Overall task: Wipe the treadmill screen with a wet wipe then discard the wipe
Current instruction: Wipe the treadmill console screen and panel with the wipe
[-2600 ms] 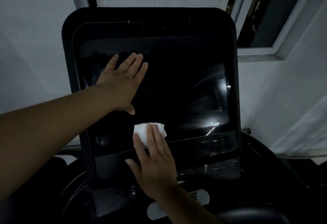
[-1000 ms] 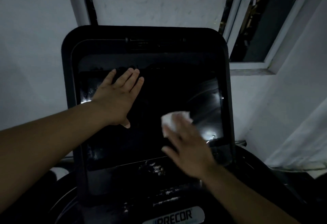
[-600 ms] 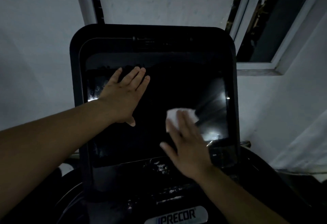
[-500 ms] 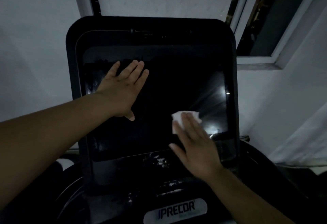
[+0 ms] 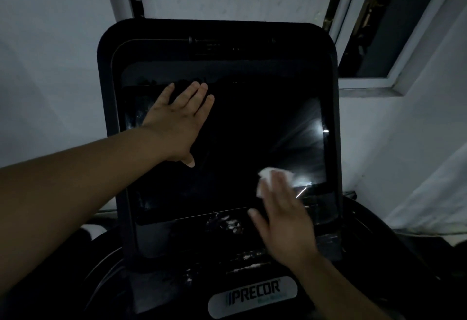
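The dark treadmill screen [image 5: 242, 138] fills the middle of the head view, set in a black rounded console. My left hand [image 5: 177, 125] lies flat on the screen's upper left, fingers spread, holding nothing. My right hand [image 5: 283, 218] presses a crumpled white wet wipe [image 5: 265, 175] against the screen's lower right part; the fingers cover most of the wipe. A bright glare streak shows on the glass just right of the wipe.
A silver Precor badge [image 5: 252, 297] sits below the console. White walls stand behind, with a window frame [image 5: 366, 85] at the upper right. A pale curtain [image 5: 434, 193] hangs at the right edge. The room is dim.
My right hand has slid the wipe from the screen's lower middle to its right side and slightly downward. The left hand has stayed flat in place.
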`<state>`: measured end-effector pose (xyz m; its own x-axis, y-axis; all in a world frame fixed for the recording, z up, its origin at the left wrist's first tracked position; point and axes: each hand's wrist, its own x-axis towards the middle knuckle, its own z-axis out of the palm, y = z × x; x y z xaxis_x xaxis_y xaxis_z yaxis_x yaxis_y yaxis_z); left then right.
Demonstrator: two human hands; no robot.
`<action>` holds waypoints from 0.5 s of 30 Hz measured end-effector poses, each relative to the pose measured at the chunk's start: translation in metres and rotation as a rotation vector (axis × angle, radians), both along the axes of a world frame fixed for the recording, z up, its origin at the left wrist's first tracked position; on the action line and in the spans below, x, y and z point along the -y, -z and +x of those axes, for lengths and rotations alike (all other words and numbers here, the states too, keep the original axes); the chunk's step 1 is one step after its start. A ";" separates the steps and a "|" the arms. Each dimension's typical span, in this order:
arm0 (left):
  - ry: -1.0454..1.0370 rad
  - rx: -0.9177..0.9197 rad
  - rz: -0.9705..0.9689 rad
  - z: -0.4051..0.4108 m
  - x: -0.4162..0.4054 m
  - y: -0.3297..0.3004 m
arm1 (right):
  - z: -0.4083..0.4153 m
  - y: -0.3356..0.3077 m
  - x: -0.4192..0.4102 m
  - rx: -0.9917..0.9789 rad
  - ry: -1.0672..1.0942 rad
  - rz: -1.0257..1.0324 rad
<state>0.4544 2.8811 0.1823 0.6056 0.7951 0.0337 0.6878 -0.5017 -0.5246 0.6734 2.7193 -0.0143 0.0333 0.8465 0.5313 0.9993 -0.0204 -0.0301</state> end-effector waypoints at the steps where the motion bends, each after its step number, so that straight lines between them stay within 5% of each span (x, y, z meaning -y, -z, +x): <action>1: 0.002 -0.003 0.000 0.000 0.000 0.000 | 0.016 -0.001 0.000 -0.063 0.095 0.010; 5: 0.001 -0.026 0.010 0.001 0.001 -0.001 | 0.036 -0.001 0.002 -0.352 0.284 0.051; 11: 0.013 -0.008 0.010 -0.003 0.001 -0.002 | -0.040 0.030 0.019 -0.177 -0.001 0.032; 15: 0.054 0.027 -0.014 -0.008 0.004 -0.001 | 0.009 0.037 0.035 -0.276 0.190 0.018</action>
<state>0.4463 2.8775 0.1835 0.6469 0.7615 0.0399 0.6733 -0.5459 -0.4987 0.6827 2.6843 -0.0514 0.3347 0.8020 0.4947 0.9317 -0.2028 -0.3014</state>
